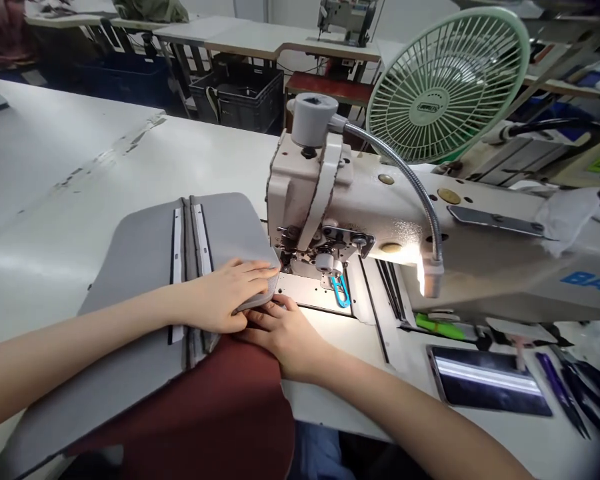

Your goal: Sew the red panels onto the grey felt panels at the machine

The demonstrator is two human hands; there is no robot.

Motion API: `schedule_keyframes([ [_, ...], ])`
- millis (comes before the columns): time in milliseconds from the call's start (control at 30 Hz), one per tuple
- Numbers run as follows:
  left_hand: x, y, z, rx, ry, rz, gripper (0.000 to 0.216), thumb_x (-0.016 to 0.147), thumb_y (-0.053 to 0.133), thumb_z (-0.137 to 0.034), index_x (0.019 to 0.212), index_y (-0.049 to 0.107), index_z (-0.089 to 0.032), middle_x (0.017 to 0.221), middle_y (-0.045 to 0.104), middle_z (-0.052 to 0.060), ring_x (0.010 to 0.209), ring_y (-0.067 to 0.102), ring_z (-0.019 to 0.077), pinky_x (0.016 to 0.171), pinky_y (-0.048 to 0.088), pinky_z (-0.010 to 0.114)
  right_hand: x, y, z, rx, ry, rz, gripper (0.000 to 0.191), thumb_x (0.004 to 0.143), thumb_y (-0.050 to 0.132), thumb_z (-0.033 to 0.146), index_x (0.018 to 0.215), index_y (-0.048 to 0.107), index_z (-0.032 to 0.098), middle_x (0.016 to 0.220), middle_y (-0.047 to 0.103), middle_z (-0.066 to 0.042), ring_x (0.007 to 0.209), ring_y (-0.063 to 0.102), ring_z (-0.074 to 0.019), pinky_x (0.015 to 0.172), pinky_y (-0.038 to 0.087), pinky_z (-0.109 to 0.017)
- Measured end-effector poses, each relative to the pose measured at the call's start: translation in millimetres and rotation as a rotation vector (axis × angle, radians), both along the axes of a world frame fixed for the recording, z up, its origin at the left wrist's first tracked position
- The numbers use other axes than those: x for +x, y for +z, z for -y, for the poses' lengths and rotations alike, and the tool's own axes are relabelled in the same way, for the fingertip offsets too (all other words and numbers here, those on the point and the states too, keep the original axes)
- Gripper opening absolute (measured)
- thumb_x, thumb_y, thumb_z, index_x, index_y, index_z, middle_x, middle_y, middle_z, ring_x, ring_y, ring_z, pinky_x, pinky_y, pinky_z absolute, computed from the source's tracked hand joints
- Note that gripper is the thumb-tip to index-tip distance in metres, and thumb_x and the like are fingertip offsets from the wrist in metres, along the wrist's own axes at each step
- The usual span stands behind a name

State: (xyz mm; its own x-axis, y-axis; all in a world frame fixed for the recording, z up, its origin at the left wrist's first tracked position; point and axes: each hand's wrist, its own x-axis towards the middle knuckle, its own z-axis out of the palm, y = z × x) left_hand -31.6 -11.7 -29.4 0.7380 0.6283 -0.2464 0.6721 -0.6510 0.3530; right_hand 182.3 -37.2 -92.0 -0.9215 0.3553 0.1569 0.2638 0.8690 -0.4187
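A padded grey fabric panel point(143, 233) lies on the sewing table, with dark strips and two white slotted strips running across it. Its right-hand edge reaches the presser foot area of a sewing machine point(293, 193). My left hand point(220, 293) is over that edge, fingers stretched across the top and thumb bent down at the front, gripping it. Just in front, my right hand point(285, 337) has its bent fingers at the panel's lower corner, holding the edge of a red-brown sheet point(210, 413) that hangs toward me. Fingertips of both hands nearly meet; what lies between them is partly hidden.
A blue clip-like piece point(341, 291) is on the machine bed. At right are a lamp point(431, 277) on a flexible neck, a phone point(487, 380), a green-handled tool point(437, 327) and dark scissors point(590, 387). A green fan point(445, 87) stands behind the machine, a black crate point(245, 100) beyond.
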Motion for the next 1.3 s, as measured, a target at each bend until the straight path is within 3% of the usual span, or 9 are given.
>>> schedule_keyframes([
  [300, 0, -4.3, -6, 0.020, -0.012, 0.042, 0.038, 0.068, 0.053, -0.014, 0.105, 0.058, -0.020, 0.157, 0.036, 0.009, 0.147, 0.026, 0.0299, 0.115, 0.030, 0.048, 2, -2.2, 0, 0.053, -0.001, -0.019, 0.043, 0.094, 0.048, 0.031, 0.137, 0.055, 0.025, 0.147, 0.049, -0.009, 0.128, 0.041, -0.0301, 0.105, 0.027, -0.049],
  [733, 1, 0.1, -7, 0.014, -0.008, 0.007, 0.038, 0.068, 0.052, -0.013, 0.105, 0.057, -0.020, 0.156, 0.038, 0.009, 0.147, 0.027, 0.0282, 0.115, 0.031, 0.046, 0, -4.5, 2, 0.083, -0.015, -0.012, 0.041, 0.097, 0.044, 0.032, 0.136, 0.056, 0.026, 0.145, 0.052, -0.008, 0.125, 0.043, -0.0303, 0.104, 0.029, -0.049],
  [1300, 11, -9.0, -16, 0.060, -0.037, -0.003, 0.034, 0.074, 0.054, -0.022, 0.107, 0.058, -0.018, 0.152, 0.043, 0.013, 0.144, 0.033, 0.0325, 0.113, 0.030, 0.050, 11, 4.9, -3, 0.037, -0.053, 0.041, 0.044, 0.091, 0.049, 0.027, 0.134, 0.058, 0.025, 0.146, 0.051, -0.009, 0.126, 0.045, -0.0306, 0.103, 0.030, -0.049],
])
